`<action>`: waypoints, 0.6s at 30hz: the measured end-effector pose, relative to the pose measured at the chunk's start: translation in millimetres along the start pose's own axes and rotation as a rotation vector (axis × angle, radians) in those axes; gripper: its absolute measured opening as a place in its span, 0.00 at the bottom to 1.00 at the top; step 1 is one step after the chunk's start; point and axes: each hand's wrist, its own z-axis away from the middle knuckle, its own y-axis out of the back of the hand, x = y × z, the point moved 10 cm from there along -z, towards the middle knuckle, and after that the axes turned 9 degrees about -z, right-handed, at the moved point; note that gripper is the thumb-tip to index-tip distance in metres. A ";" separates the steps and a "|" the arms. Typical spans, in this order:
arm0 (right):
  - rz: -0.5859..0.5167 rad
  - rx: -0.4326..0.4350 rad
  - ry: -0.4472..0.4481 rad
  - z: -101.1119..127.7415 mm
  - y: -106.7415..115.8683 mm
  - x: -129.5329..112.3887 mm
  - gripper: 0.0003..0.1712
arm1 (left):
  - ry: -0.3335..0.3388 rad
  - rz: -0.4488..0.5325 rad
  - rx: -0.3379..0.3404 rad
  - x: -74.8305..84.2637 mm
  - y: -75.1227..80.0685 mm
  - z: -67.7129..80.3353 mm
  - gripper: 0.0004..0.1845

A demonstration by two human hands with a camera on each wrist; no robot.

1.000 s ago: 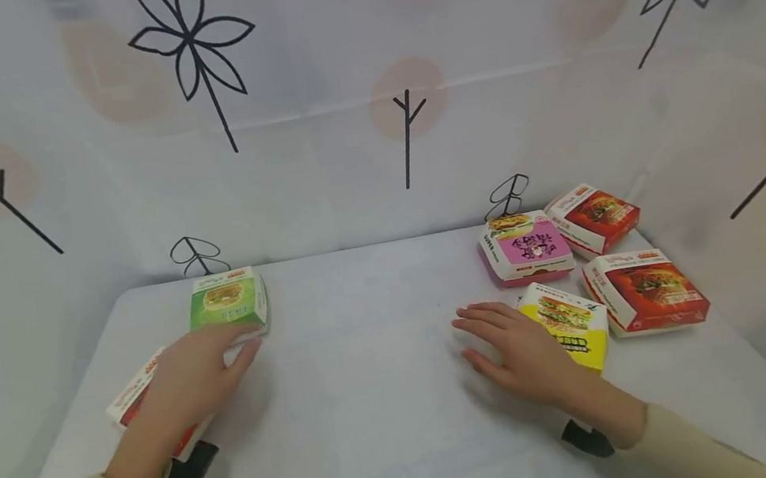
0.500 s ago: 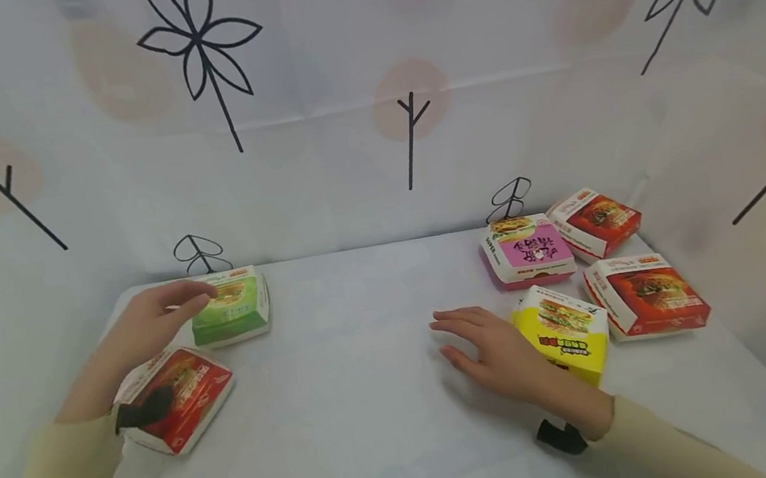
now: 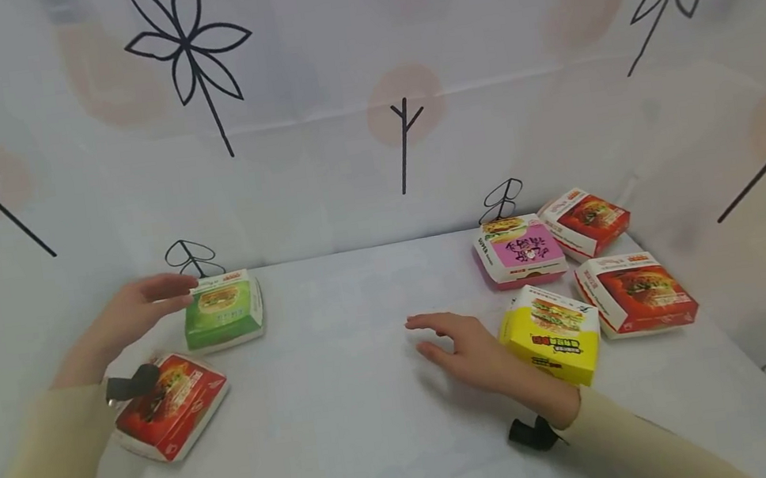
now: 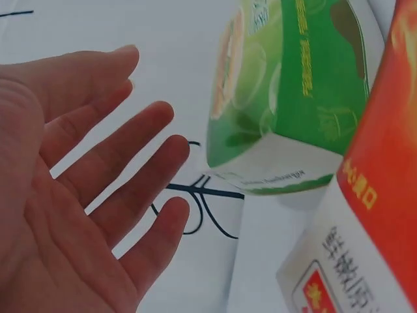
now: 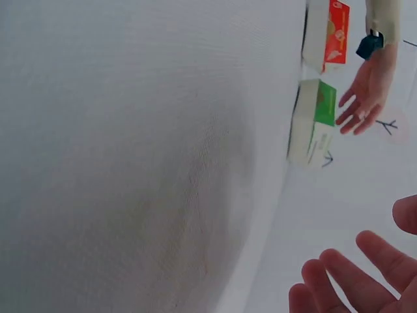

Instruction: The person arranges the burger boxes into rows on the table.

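Observation:
My left hand point(image 3: 146, 300) hovers open at the back left corner of the table, its fingertips just short of the green burger box point(image 3: 223, 314). In the left wrist view the palm point(image 4: 71, 195) faces the green box point(image 4: 293, 98) with straight fingers and holds nothing. A red burger box point(image 3: 170, 405) lies below that forearm. My right hand point(image 3: 456, 341) lies open and flat on the table's middle, its wrist beside the yellow burger box point(image 3: 551, 334). Only its fingertips point(image 5: 352, 280) show in the right wrist view.
At the back right lie a pink box point(image 3: 519, 248) and two red boxes point(image 3: 584, 210) point(image 3: 640, 291). The white table point(image 3: 346, 403) is walled by a printed white curtain point(image 3: 344, 156) at the back and both sides.
My left hand has lifted off the near red box and swung back to the far left of the green box. My right hand has slid a little to the left.

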 end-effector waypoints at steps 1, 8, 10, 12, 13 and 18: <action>-0.012 -0.001 -0.003 -1.3 -1.2 0.5 0.22 | 0.003 0.006 -0.001 -3.3 -0.7 -2.2 0.29; -0.110 -0.027 -0.072 -9.8 -9.3 6.1 0.22 | 0.050 -0.005 -0.024 -20.6 -11.8 -14.9 0.36; -0.143 -0.041 -0.095 -12.0 -11.4 8.2 0.22 | 0.060 -0.016 -0.031 -22.3 -14.6 -16.3 0.38; -0.164 -0.054 -0.111 -14.3 -13.1 10.5 0.22 | 0.065 -0.024 -0.041 -23.1 -17.2 -17.2 0.39; -0.174 -0.058 -0.119 -15.5 -13.6 12.2 0.22 | 0.064 -0.031 -0.048 -23.2 -18.5 -17.6 0.40; -0.201 -0.050 -0.153 -21.0 -13.1 24.3 0.22 | 0.056 -0.048 -0.083 -20.1 -24.1 -18.7 0.43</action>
